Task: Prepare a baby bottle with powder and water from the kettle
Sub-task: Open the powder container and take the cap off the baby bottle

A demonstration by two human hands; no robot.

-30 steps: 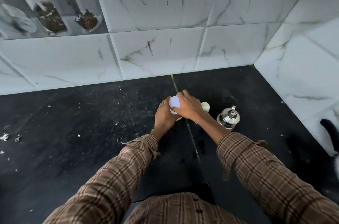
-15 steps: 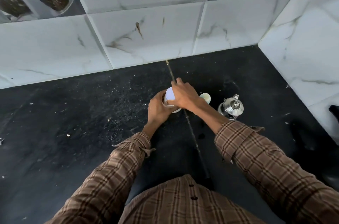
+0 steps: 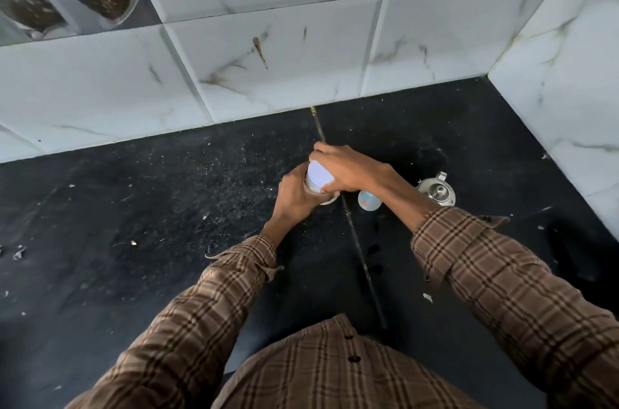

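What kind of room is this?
Probably a kitchen corner: a dark speckled stone counter meets white marble-look wall tiles, and a small shiny steel kettle stands there beside a clear baby bottle.

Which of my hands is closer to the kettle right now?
Right. Your right hand grips the lid of the white jar, with the kettle off to its right. Your left hand holds the jar's far side, farther away.

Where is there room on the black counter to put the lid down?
Left of the left hand, the black counter lies bare to the tiled wall, only crumbs. It is crowded right of the powder jar: baby bottle, kettle and right hand sit close together.
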